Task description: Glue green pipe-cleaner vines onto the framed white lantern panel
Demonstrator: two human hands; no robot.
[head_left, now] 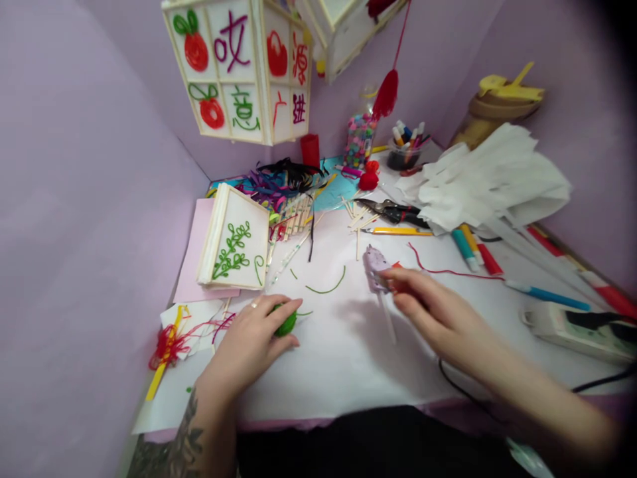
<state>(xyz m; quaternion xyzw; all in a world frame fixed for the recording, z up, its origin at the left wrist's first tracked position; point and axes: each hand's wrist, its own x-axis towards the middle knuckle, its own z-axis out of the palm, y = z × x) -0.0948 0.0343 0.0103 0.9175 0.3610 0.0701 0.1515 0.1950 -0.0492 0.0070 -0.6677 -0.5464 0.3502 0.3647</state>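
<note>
My left hand (256, 335) rests at the left of the white work surface, its fingers curled around a small ball of green yarn (286, 323). A short yarn end sticks out to the right of it. My right hand (430, 305) pinches a lilac glue gun (374, 265), with a pale glue stick (388, 322) poking out at its near end. Its shadow falls on the paper. Between the hands lie cut pieces of green yarn (328, 289). A white panel (243, 242) with a green yarn leaf pattern stands tilted behind my left hand.
A decorated lantern (263, 79) hangs overhead. Pliers (391, 211), a pencil (403, 232) and thin sticks lie behind. White paper strips (488, 179), markers (465, 249) and a power strip (577, 328) fill the right; red thread (172, 345) is at left. A red yarn strand (458, 272) crosses the right side.
</note>
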